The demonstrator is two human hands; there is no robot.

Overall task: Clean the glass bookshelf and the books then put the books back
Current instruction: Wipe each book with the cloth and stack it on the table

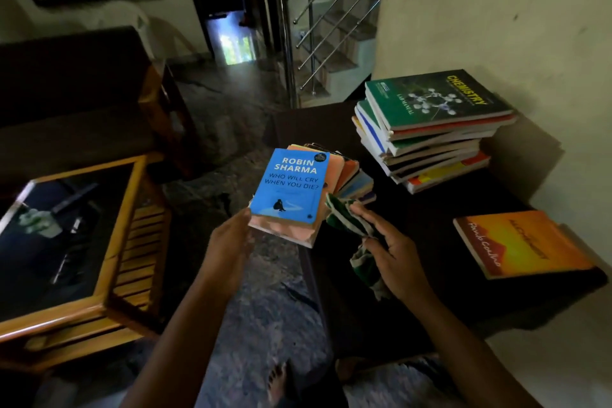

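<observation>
A blue paperback (289,185) lies on top of a small fanned pile of books (351,175) at the dark table's left edge. My left hand (228,248) touches the near corner of that pile from below left; whether its fingers curl under is hidden. My right hand (390,258) grips a crumpled green and white cloth (344,215) just right of the pile. A tall stack of books with a green chemistry book (437,99) on top stands at the back. An orange book (523,242) lies flat on the right.
The dark table (414,291) stands against a pale wall on the right. A wooden coffee table with a glass top (66,242) is to the left, a dark sofa (66,93) behind it. Stairs with a steel railing (314,26) rise at the back. My bare foot (278,384) shows below.
</observation>
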